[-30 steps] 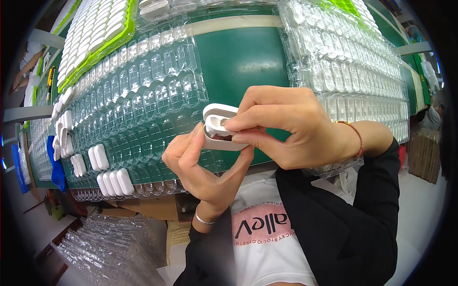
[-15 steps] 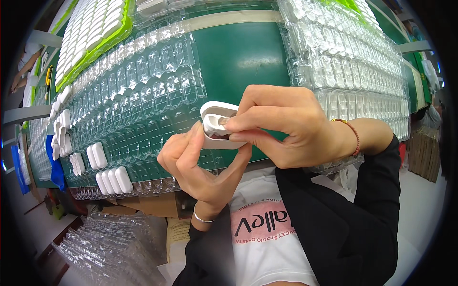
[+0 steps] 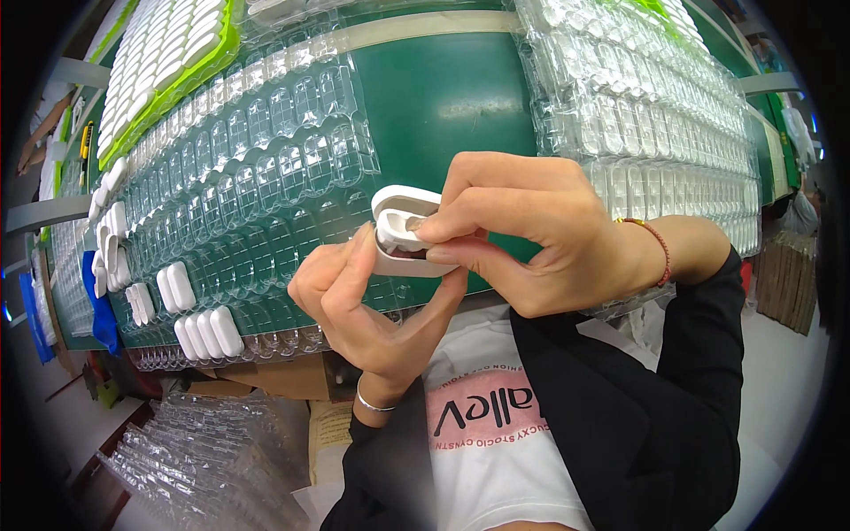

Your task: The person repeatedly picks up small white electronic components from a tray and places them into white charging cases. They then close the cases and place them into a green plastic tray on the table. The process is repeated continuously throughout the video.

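A small white earphone-type case (image 3: 407, 266) with its lid raised is in front of my chest. My left hand (image 3: 367, 310) grips its outer sides between thumb and fingers. Inside the shell sits a white inner piece (image 3: 396, 223) with rounded hollows. The thumb and bent fingers of my right hand (image 3: 536, 226) pinch at the right end of this piece, partly hiding it. A dark gap shows between the inner piece and the shell. Left of my hands, several closed white cases (image 3: 208, 334) lie in a row, with a pair of cases (image 3: 176, 286) just behind.
Clear plastic blister trays (image 3: 266, 168) cover the left of the green table (image 3: 443, 97). Stacked blister trays (image 3: 637, 124) holding white pieces stand at the right. A bright green tray (image 3: 168, 93) full of white cases is at the far left, near a blue cloth (image 3: 105, 305).
Both hands keep the same grip on the case and inner piece. The view has shifted slightly, and the right hand's knuckles sit a little differently.
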Demonstrator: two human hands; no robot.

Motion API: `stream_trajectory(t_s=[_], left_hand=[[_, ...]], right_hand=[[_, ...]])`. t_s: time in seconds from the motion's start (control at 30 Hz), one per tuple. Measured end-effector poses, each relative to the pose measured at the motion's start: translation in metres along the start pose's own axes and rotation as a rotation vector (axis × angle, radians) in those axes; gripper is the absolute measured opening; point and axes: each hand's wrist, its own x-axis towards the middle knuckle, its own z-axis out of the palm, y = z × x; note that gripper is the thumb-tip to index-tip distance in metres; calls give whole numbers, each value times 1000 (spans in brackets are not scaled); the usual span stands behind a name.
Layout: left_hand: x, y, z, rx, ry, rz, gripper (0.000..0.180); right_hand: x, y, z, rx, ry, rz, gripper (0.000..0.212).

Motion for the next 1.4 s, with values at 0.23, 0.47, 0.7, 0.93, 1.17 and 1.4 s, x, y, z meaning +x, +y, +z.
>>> stream_trajectory(t_s=[0.23, 0.47, 0.7, 0.93, 1.17, 1.4], left_hand=[[0, 1, -3, 21, -2, 3, 82], [1, -2, -2, 32, 4, 14, 81], [8, -1, -3, 28, -30, 53, 79], [11, -2, -1, 75, 2, 67, 80], [2, -2, 4, 85, 77, 82, 87], [2, -5, -3, 61, 25, 31, 87]], right_hand=[[0, 0, 3, 29, 32, -1, 14], [0, 2, 5, 9, 10, -30, 14], [0, 4, 2, 36, -4, 22, 12], [2, 4, 5, 89, 36, 49, 10], [0, 0, 8, 68, 65, 20, 14], [-2, 4, 12, 7, 70, -32, 12]])
